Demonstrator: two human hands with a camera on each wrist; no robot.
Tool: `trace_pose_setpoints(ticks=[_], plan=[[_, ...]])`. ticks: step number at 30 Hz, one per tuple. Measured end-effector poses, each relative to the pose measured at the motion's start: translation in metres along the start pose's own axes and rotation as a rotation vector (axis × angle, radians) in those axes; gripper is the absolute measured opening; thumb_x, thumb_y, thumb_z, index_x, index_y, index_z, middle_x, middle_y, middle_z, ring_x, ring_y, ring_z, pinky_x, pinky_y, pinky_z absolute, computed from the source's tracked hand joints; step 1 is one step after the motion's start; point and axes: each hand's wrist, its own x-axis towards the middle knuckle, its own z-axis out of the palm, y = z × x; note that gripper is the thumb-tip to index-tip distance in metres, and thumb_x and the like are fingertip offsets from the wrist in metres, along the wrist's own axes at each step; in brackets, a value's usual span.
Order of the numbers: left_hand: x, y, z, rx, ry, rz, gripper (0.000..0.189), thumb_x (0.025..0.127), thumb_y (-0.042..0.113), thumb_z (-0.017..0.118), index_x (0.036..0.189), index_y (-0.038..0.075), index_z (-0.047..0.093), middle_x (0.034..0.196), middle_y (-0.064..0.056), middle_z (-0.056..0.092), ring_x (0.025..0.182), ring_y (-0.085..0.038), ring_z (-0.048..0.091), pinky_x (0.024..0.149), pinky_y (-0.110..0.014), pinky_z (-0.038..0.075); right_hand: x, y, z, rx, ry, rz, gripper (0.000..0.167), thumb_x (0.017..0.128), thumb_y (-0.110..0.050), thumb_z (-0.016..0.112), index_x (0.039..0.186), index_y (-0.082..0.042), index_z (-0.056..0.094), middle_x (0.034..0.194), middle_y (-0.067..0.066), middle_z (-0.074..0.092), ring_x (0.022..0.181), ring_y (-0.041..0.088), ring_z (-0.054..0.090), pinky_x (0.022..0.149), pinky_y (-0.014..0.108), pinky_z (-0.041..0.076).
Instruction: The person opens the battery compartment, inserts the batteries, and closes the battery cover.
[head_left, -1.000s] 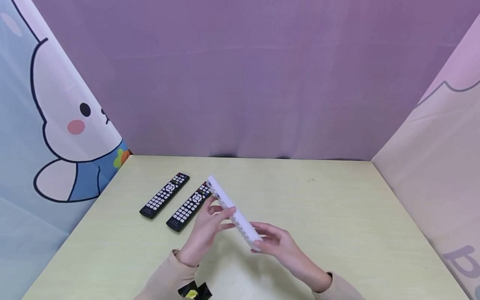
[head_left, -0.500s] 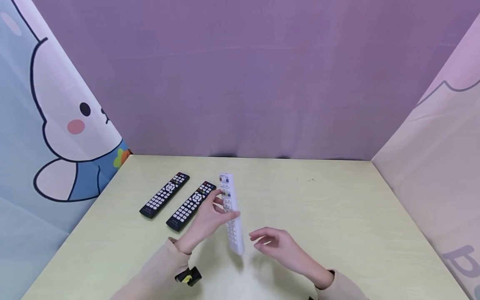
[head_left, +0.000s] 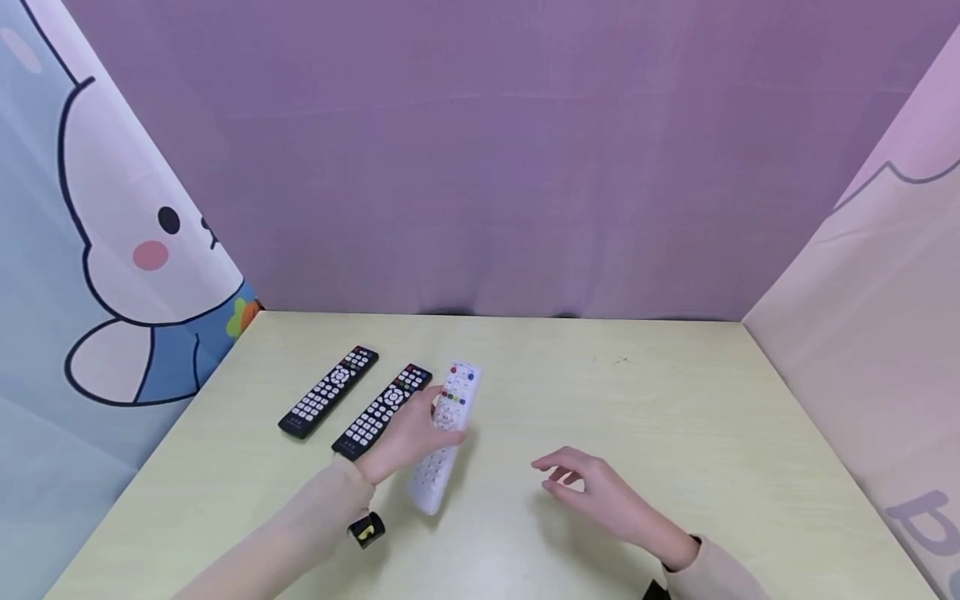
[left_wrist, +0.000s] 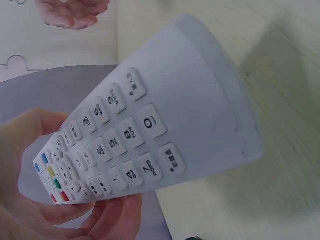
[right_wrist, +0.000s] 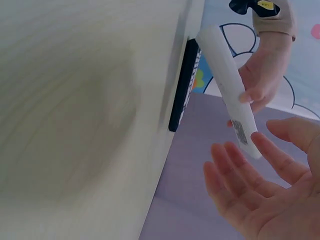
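Observation:
My left hand grips a white remote control across its sides, thumb on the right edge. The remote's buttons face up, and its shadow shows it held above the table. The left wrist view shows the white remote from its lower end, with number keys and the left hand wrapped at its far half. To the right, my right hand hovers over the table with loosely bent fingers and holds nothing. In the right wrist view the right hand has spread fingers, apart from the white remote.
Two black remotes, the outer one and the inner one, lie slanted and roughly parallel on the left of the pale table. My left forearm passes near the inner one. A purple cloth stands behind the table.
The right hand has let go of the white remote and moved away right. The left hand has turned the remote from edge-on to buttons up and brought it left, lower, beside the black remotes.

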Motion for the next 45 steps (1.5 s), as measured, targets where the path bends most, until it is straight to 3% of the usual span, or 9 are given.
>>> trace_pose_setpoints(ticks=[8, 15, 29, 45], plan=[[0.005, -0.012, 0.002, 0.177, -0.057, -0.021, 0.073, 0.067, 0.019, 0.073, 0.126, -0.006, 0.039, 0.09, -0.011, 0.05, 0.07, -0.019, 0.053, 0.055, -0.029, 0.049, -0.007, 0.011, -0.011, -0.142, 0.035, 0.012, 0.022, 0.086, -0.012, 0.056, 0.107, -0.007, 0.059, 0.102, 0.004, 0.06, 0.083, 0.01, 0.057, 0.072, 0.027, 0.048], [0.01, -0.02, 0.002, 0.198, -0.115, -0.069, 0.071, 0.068, 0.02, 0.073, 0.123, -0.008, 0.039, 0.089, -0.012, 0.048, 0.069, -0.02, 0.053, 0.053, -0.03, 0.049, -0.011, 0.017, -0.017, -0.259, 0.051, 0.048, 0.024, 0.085, -0.015, 0.057, 0.108, -0.009, 0.059, 0.103, -0.003, 0.058, 0.086, 0.016, 0.058, 0.073, 0.034, 0.048], [0.019, -0.025, 0.002, 0.272, -0.143, -0.103, 0.059, 0.069, 0.019, 0.072, 0.113, -0.01, 0.045, 0.083, -0.012, 0.054, 0.06, -0.018, 0.054, 0.049, -0.027, 0.048, -0.015, 0.023, -0.024, -0.27, 0.046, 0.062, 0.024, 0.085, -0.016, 0.057, 0.108, -0.01, 0.059, 0.104, 0.0, 0.058, 0.085, 0.015, 0.058, 0.071, 0.031, 0.048], [0.026, -0.033, 0.007, 0.318, -0.152, -0.166, 0.064, 0.069, 0.025, 0.073, 0.113, -0.009, 0.042, 0.078, -0.01, 0.05, 0.06, -0.018, 0.052, 0.049, -0.026, 0.047, -0.015, 0.027, -0.024, -0.273, 0.046, 0.068, 0.024, 0.085, -0.016, 0.058, 0.108, -0.009, 0.059, 0.105, 0.0, 0.057, 0.084, 0.013, 0.057, 0.069, 0.027, 0.048]])
